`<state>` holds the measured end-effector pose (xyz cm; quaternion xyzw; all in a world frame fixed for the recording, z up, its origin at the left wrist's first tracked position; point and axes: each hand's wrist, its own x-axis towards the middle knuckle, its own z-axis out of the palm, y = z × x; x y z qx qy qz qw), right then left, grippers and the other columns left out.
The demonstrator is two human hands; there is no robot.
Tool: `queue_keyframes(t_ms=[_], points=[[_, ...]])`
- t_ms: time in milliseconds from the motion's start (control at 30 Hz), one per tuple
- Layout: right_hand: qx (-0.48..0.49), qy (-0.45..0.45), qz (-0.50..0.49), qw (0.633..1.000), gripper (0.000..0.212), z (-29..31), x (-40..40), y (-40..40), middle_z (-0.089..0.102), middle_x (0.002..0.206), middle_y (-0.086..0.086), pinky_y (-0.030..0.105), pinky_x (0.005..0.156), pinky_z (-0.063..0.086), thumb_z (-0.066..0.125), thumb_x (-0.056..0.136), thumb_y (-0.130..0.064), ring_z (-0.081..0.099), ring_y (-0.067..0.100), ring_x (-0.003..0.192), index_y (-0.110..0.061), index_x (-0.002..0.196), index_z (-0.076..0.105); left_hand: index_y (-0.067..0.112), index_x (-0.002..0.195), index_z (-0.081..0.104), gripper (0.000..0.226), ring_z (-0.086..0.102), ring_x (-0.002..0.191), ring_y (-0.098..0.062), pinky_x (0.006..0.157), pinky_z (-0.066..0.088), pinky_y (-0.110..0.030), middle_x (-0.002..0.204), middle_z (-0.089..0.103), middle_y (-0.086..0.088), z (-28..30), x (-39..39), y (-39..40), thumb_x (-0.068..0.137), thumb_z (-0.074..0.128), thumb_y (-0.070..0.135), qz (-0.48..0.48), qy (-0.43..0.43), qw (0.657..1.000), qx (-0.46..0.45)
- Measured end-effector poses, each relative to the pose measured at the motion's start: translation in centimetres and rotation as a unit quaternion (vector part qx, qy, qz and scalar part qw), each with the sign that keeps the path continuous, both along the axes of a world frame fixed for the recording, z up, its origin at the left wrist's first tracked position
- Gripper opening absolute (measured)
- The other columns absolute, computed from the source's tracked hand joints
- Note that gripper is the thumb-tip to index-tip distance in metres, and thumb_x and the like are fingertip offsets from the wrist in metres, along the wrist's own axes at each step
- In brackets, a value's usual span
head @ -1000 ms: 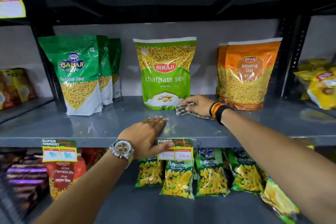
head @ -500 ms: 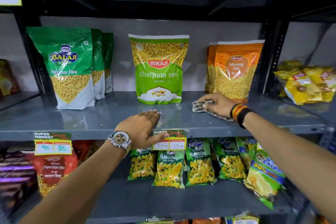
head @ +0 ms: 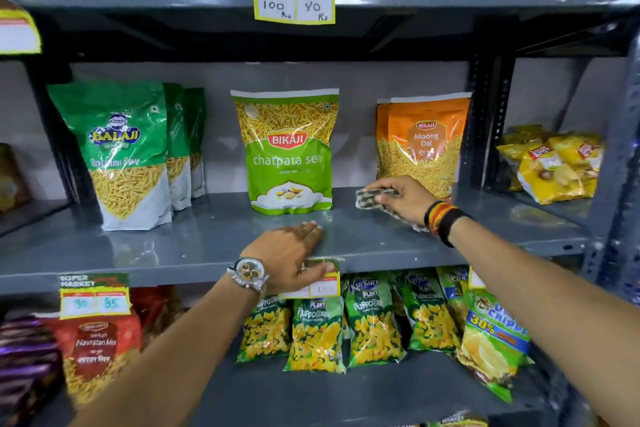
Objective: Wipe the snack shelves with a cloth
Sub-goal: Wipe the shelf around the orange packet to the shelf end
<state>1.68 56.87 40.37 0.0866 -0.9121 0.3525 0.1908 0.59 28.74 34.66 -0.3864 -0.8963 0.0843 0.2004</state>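
right hand clutches crumpled checked cloth on glossy grey shelf; left hand flat, released

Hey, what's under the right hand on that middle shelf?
A crumpled patterned cloth lies under the right hand, pressed onto the grey shelf between the Chatpata Sev pack and Moong Dal pack. Its ends stick out; the palm hides the middle.

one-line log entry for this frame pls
phase: wiping middle shelf | right hand: presses cloth between chatpata sev bag and Moong Dal bags | left hand: flat on shelf edge
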Motion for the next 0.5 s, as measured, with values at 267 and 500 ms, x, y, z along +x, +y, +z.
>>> queue_keyframes(t_ms=[267, 500], points=[[-0.012, -0.003, -0.055, 0.998, 0.026, -1.4, -11.7, -0.3, 0.068, 0.124, 0.004, 0.032, 0.104, 0.045, 0.062, 0.09, -0.015, 0.06, 0.024, 0.117, -0.019, 0.114, 0.071, 0.014, 0.159, 0.023, 0.091, 0.04, 0.144, -0.027, 0.114, 0.039, -0.043, 0.163, 0.033, -0.009, -1.1, -1.2, 1.3, 0.094, 0.008, 0.077, -0.003, -0.02, 1.0, 0.01], [0.08, 0.003, -0.113, 0.99, 0.028, -1.1, -20.2, -0.4, 0.069, 0.115, 0.015, 0.043, 0.092, 0.054, 0.055, 0.088, -0.014, 0.064, 0.038, 0.107, -0.018, 0.113, 0.067, 0.012, 0.154, 0.037, 0.083, 0.049, 0.139, -0.022, 0.11, 0.041, -0.034, 0.155, 0.046, -0.007, -0.8, -1.0, 1.3, 0.098, 0.021, 0.072, -0.02, 0.011, 1.0, 0.017]])
